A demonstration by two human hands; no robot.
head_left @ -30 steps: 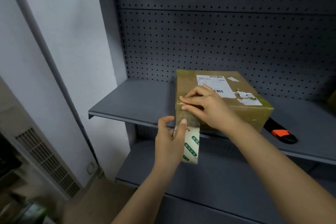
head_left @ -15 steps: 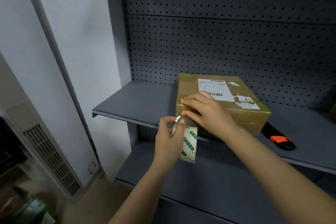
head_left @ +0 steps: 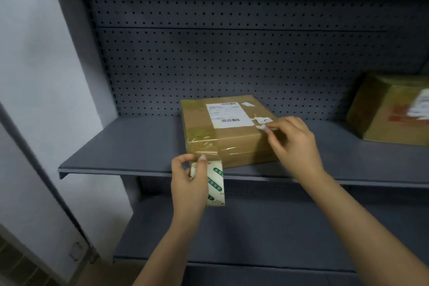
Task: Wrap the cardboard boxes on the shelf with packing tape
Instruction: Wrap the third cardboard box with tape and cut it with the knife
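A brown cardboard box [head_left: 232,139] with a white shipping label lies on the grey shelf [head_left: 130,146]. Clear tape [head_left: 202,144] runs over its front left corner and down to the roll. My left hand [head_left: 188,183] grips the packing tape roll [head_left: 216,183], white with green print, just below the shelf's front edge at that corner. My right hand [head_left: 294,141] is at the box's right top edge beside a torn label, with loosely curled fingers that touch the box and hold nothing I can see.
A second cardboard box [head_left: 390,111] stands at the right end of the same shelf. A perforated grey back panel [head_left: 232,65] closes the rear. A lower shelf [head_left: 255,227] lies beneath my arms. A white wall [head_left: 34,76] borders the left.
My right hand left the box's front left corner and moved to its right edge. The view shifted right, bringing the second box in. The orange and black knife is no longer visible.
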